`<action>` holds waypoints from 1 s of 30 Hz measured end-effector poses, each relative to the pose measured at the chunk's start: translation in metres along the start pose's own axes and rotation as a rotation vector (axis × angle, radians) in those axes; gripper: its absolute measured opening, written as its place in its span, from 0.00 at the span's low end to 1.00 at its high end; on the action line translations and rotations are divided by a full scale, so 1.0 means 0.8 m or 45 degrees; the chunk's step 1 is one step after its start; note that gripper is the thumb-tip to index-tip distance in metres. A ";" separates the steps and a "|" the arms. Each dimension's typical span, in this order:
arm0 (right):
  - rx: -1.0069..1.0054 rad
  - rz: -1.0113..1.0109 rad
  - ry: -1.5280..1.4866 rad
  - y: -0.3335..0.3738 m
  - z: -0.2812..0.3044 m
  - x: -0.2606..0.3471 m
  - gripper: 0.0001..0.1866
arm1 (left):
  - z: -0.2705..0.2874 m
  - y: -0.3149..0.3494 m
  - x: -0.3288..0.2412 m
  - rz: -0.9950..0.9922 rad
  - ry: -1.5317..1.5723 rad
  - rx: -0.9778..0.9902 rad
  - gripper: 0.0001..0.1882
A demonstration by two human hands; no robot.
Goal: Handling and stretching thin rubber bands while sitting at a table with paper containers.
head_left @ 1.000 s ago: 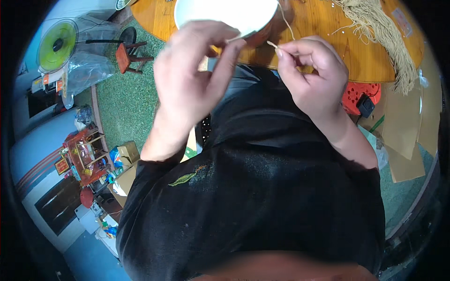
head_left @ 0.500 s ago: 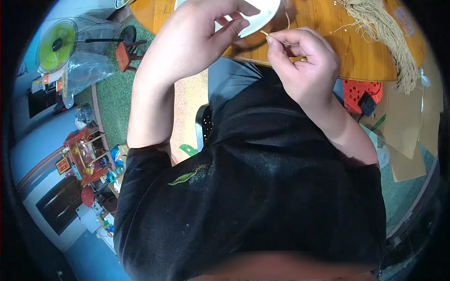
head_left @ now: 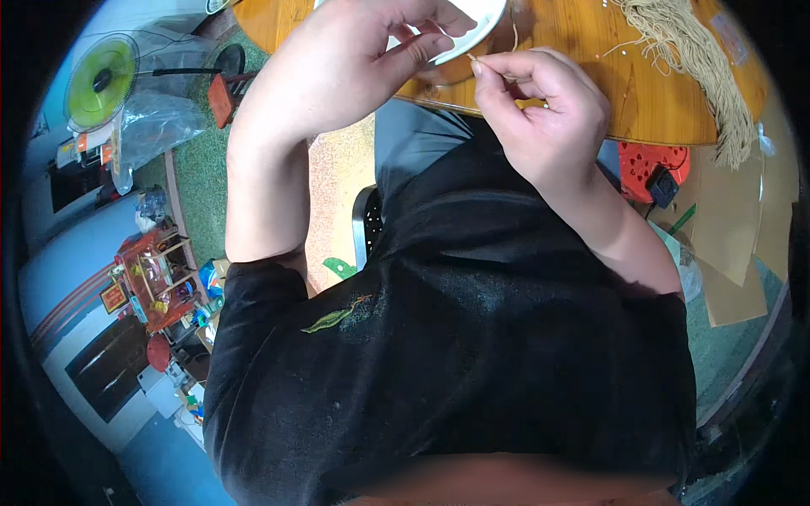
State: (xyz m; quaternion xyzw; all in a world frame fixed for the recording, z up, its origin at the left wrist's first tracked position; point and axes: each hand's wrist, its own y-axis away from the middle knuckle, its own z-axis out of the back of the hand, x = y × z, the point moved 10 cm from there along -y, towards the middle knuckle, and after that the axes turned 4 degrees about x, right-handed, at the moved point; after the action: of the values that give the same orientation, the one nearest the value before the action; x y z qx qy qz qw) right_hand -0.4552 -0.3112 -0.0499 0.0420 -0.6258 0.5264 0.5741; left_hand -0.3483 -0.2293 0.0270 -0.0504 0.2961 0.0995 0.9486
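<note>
A thin tan cord [head_left: 515, 35] is pinched between the thumb and forefinger of my right hand [head_left: 548, 93], its short end poking out past the fingertips. The cord also runs up behind the forefinger over the wooden table. Over the rim of a white dish [head_left: 489, 32] hangs my left hand [head_left: 396, 42]. Its thumb and forefinger are apart with nothing visible between them, and the other fingers curl behind, partly hidden. What lies inside the dish is mostly hidden by that hand.
A thick bundle of tan cords [head_left: 704, 76] lies on the wooden table [head_left: 574, 25] at right, draping over its edge. Small white bits [head_left: 623, 52] dot the tabletop. Below it stands a red stool [head_left: 645, 164]. Cardboard [head_left: 734, 278] lies right; a green fan [head_left: 101, 80] stands left.
My right hand has shifted slightly left with the cord, toward the dish. My left hand has moved slightly right, while its forearm has swung a little left.
</note>
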 end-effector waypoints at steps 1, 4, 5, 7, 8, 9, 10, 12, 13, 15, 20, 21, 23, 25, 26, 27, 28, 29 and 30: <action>-0.001 0.000 0.002 0.001 0.000 0.000 0.06 | 0.001 -0.001 0.001 -0.002 0.001 0.001 0.09; 0.008 -0.032 -0.015 0.001 -0.002 -0.002 0.06 | -0.008 -0.003 0.030 0.108 0.082 0.117 0.11; 0.005 -0.020 -0.019 0.001 -0.003 0.000 0.05 | -0.007 0.001 0.028 -0.249 0.209 0.046 0.12; -0.003 -0.017 -0.013 0.001 -0.003 -0.001 0.05 | 0.006 0.007 -0.006 -0.615 0.344 -0.017 0.13; -0.010 -0.013 -0.003 0.001 -0.002 -0.003 0.05 | -0.006 -0.012 0.010 -0.133 0.268 0.150 0.13; -0.012 -0.003 -0.003 0.001 -0.002 -0.001 0.05 | -0.015 -0.010 0.036 0.359 0.175 0.303 0.12; -0.011 -0.001 -0.003 0.001 -0.002 -0.001 0.05 | -0.014 -0.013 0.032 0.359 0.176 0.301 0.12; 0.001 0.013 -0.008 0.001 -0.004 -0.001 0.05 | -0.019 -0.015 0.021 0.279 0.065 0.388 0.10; 0.003 0.015 -0.010 0.001 -0.003 0.000 0.05 | -0.018 -0.015 0.022 0.280 0.064 0.387 0.10; 0.020 -0.012 0.007 0.001 -0.004 0.000 0.05 | -0.020 -0.016 0.024 0.273 0.100 0.405 0.08; 0.026 0.007 -0.007 0.002 -0.004 -0.002 0.05 | -0.023 -0.017 0.028 0.255 0.117 0.362 0.05; 0.038 -0.001 -0.011 0.003 -0.004 -0.004 0.06 | -0.023 -0.019 0.026 0.215 0.090 0.348 0.05; 0.001 -0.012 -0.076 0.001 -0.002 -0.008 0.06 | -0.021 -0.019 0.025 0.226 0.104 0.318 0.04; -0.036 -0.021 -0.145 0.001 0.000 -0.013 0.06 | -0.019 -0.017 0.023 0.238 0.113 0.286 0.04; -0.053 -0.032 -0.198 0.003 0.003 -0.018 0.07 | -0.013 -0.017 0.021 0.220 0.110 0.204 0.05; -0.067 -0.044 -0.250 0.001 0.005 -0.019 0.07 | -0.008 -0.015 0.019 0.203 0.107 0.121 0.05; -0.068 -0.041 -0.249 -0.001 0.004 -0.017 0.07 | -0.009 -0.014 0.019 0.200 0.106 0.119 0.05; -0.154 -0.143 -0.525 -0.001 0.006 -0.026 0.08 | -0.008 -0.013 0.019 0.201 0.121 0.092 0.05; -0.239 -0.245 -0.803 0.001 0.006 -0.035 0.08 | -0.007 -0.011 0.019 0.203 0.136 0.065 0.05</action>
State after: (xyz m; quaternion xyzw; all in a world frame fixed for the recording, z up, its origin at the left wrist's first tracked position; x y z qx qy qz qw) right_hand -0.4497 -0.3299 -0.0702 0.2086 -0.8113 0.3712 0.4006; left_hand -0.3374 -0.2366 0.0143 -0.0077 0.3517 0.1643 0.9216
